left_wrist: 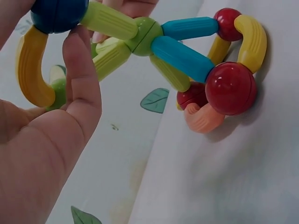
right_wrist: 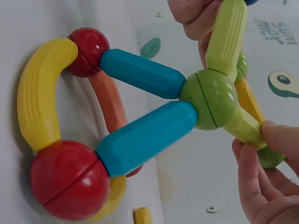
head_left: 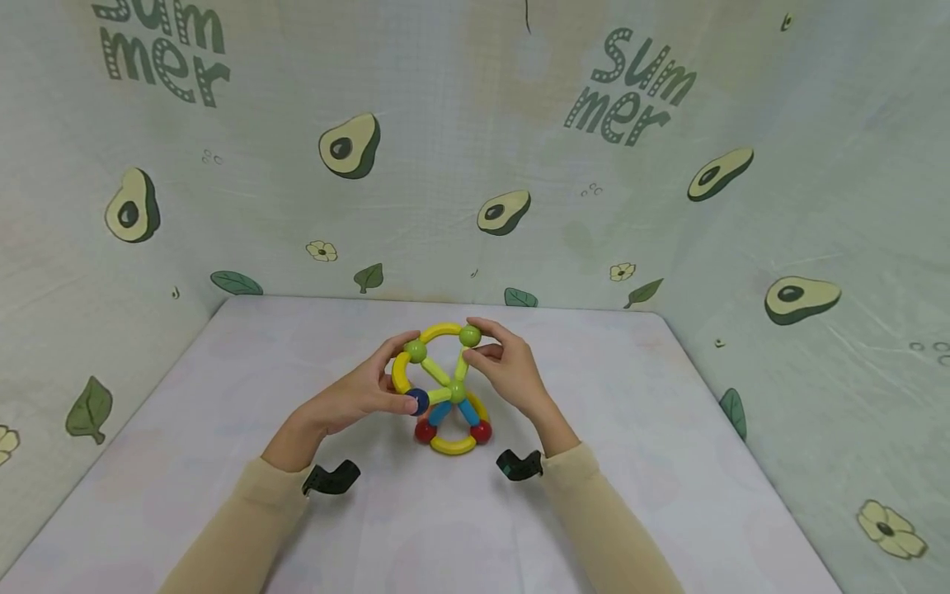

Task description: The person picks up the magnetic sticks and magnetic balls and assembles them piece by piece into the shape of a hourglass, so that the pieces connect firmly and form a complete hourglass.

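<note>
A toy built from balls and rods stands between both hands. Its base has red balls joined by curved yellow rods and a curved salmon rod. Two blue rods and a light green rod rise from it to a central green ball. Light green rods fan upward to two green balls and a dark blue ball, with curved yellow rods along the outside. My left hand grips the left side, thumb on the dark blue ball. My right hand pinches the upper right green ball and its rod.
The toy's base rests on a pale tabletop. Behind and beside it hangs a cloth printed with avocados and leaves. A yellow piece shows at the bottom edge of the right wrist view. Black wrist mounts sit at both sleeves.
</note>
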The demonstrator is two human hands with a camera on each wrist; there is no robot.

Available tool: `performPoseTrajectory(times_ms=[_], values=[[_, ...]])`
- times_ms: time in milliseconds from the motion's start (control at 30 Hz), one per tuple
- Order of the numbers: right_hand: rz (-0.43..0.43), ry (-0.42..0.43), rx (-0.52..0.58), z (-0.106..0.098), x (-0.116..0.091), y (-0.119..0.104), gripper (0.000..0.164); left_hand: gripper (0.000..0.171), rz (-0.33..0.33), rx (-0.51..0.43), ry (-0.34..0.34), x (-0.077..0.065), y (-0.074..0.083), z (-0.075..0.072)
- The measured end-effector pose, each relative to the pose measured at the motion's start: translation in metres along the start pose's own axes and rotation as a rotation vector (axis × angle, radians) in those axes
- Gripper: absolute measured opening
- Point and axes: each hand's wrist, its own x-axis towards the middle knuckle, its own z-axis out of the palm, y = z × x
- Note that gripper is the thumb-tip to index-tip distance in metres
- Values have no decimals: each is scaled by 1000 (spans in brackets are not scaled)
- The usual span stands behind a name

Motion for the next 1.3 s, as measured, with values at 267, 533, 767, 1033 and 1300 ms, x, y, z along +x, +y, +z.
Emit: performPoseTrajectory(times_ms=[267,533,767,1033,1300], values=[[-52,15,-7,2,1,-1,51,108,17,-13,20,2,0,3],[-82,18,6,4,2,0,51,114,14,-65,-16,0,2,1],[-73,34,20,7,1,-1,51,116,20,-37,-21,0,3,1],[-31,33,14,6,-3,-19,49,115,8,-1,27,1,6,4],[-71,43,13,8,2,-2,54,113,-1,24,60,2,8,5]])
